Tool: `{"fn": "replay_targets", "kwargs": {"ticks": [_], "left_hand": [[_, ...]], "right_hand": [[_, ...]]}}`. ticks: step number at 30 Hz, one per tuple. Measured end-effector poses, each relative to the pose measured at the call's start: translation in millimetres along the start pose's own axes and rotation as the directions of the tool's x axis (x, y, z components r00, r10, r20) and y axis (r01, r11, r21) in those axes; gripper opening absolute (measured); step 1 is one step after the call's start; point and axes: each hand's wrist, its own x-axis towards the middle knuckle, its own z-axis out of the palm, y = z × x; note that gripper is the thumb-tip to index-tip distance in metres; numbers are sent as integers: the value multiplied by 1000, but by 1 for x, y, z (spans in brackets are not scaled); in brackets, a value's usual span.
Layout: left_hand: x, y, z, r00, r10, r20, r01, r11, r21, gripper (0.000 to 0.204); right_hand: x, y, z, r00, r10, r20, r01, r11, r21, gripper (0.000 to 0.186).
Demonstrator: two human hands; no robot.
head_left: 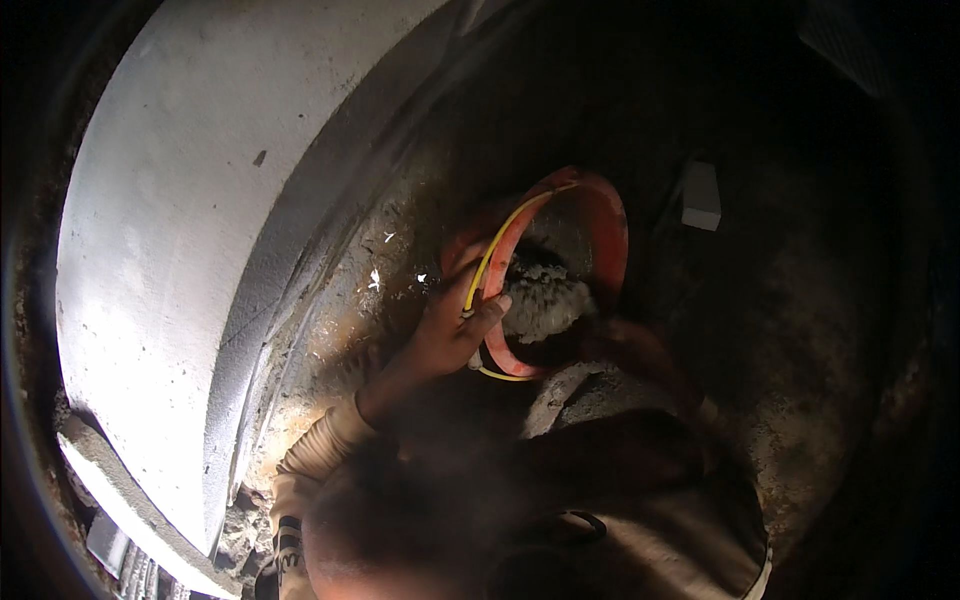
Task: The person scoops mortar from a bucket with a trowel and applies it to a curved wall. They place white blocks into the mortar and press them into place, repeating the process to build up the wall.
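A red-orange bucket (611, 235) with a thin yellow handle (497, 236) stands tilted, its round mouth facing me. Inside it lies a lumpy grey-white mass (547, 305); what it is made of I cannot make out. My left hand (452, 328) is closed on the left side of the rim, thumb over the edge, close to where the yellow handle meets the bucket. On the lower right of the mouth is my right hand (632, 350), in deep shade. Its fingers are too dark to read, and whether it grips the rim or reaches inside cannot be seen.
A large pale curved wall or slab (190, 190), brightly lit, fills the left side. Below it leans a narrow pale slab (140, 505). A small white block (701, 196) lies on the dark ground to the right. Near the bucket's bottom edge is a grey stone-like lump (585, 392).
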Motion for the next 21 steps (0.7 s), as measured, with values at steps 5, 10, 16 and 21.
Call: {"fn": "replay_targets", "kwargs": {"ticks": [5,10,16,21], "left_hand": [[1,-1,-1,999,-19,46,19,1000,-5,53],[2,-3,4,996,68,59,-68,998,3,55],[-4,1,9,998,42,37,-43,999,26,55],[3,-1,12,993,87,78,-86,996,-11,55]], "right_hand": [[-29,-63,-33,935,-288,-209,56,700,-712,41],[-43,-125,-75,964,-47,-263,-210,477,-854,35],[15,-108,-72,982,98,161,52,679,-732,41],[60,-19,-21,935,-293,200,351,846,-400,37]]}}
